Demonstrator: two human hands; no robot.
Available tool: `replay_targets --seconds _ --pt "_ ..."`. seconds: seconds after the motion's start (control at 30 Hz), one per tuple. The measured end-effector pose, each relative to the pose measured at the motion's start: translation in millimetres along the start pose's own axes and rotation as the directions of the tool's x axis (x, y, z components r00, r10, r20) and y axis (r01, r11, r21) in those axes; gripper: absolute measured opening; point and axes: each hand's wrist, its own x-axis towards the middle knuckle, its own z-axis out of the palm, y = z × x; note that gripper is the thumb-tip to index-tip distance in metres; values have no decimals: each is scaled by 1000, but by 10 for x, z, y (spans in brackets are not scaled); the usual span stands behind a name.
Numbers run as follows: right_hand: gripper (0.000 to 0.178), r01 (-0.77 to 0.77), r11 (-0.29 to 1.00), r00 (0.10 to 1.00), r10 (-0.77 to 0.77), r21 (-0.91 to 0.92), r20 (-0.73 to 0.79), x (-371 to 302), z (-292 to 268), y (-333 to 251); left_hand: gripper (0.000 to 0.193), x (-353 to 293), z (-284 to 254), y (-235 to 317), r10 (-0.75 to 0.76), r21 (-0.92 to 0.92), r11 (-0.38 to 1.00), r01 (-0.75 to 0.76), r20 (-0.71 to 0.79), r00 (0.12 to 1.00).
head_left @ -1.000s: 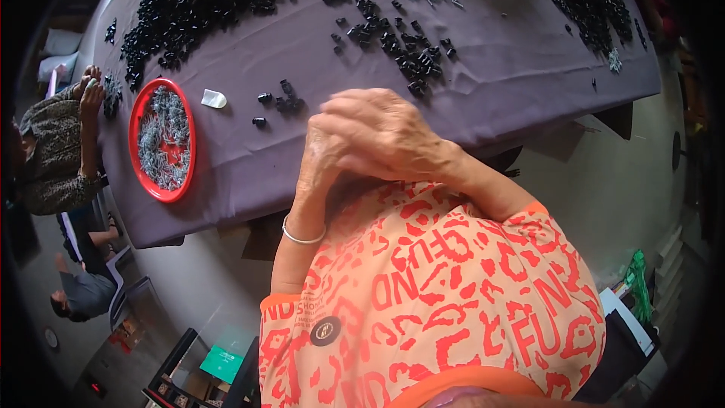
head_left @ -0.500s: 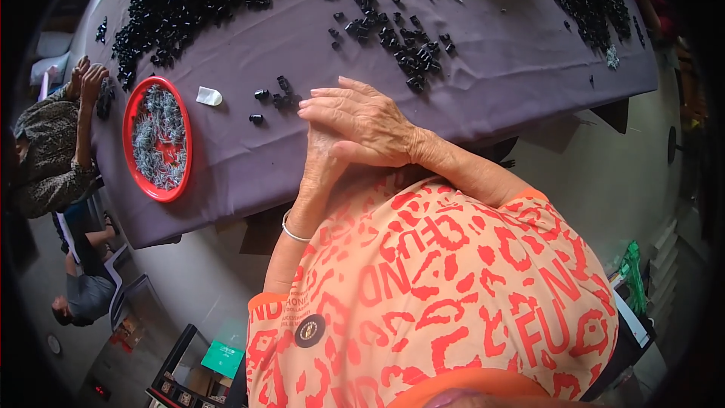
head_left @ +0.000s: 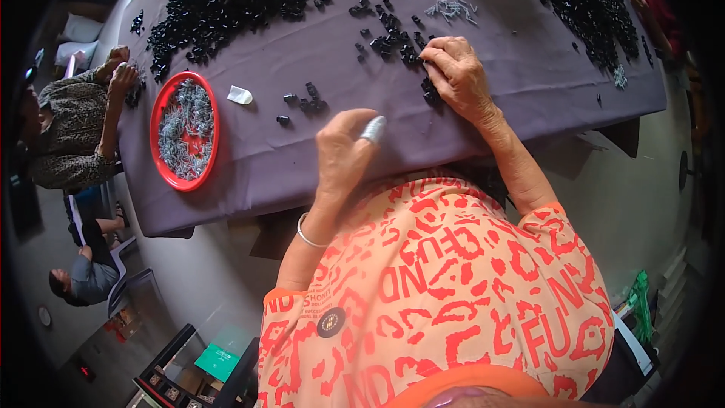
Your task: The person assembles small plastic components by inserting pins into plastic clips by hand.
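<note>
My right hand is over the loose group of small black plastic pieces. Its fingertips are pinched together at the edge of that group, and whatever is between them is too small to make out. Nearer to me, my left hand is raised above the table's front edge, slightly blurred. Its fingers are curled in, hiding anything they hold, and a pale finger cover wraps its thumb. Several more black pieces lie beyond the left hand.
A red oval tray with small grey pin-like parts stands at left, beside a white cap-shaped piece. Large black heaps cover the table's far side. Grey parts lie beyond my right hand. A person works at left.
My hands, pressed together before, have separated. The right went away and to the right to the black pieces; the left shows its covered thumb. The view has shifted slightly.
</note>
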Motion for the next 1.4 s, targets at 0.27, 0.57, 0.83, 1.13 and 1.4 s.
replay_targets --seconds 0.27,0.57,0.83,1.13,1.4 --pt "17 146 988 986 -141 -46 84 268 263 -110 18 424 -533 -54 353 416 878 -237 -228 908" --pt "18 135 990 988 -131 -47 86 498 323 -74 23 471 -458 -120 614 710 638 -298 -235 754" --pt "23 136 989 978 -143 53 151 318 89 48 21 435 -296 -15 650 738 606 -295 -247 718" --pt "9 -187 973 981 179 -132 -71 247 -320 422 36 686 163 96 578 568 710 -416 -134 805" --pt "12 -287 879 952 308 -380 -8 427 -70 541 34 492 332 17 572 453 767 -455 -161 804"
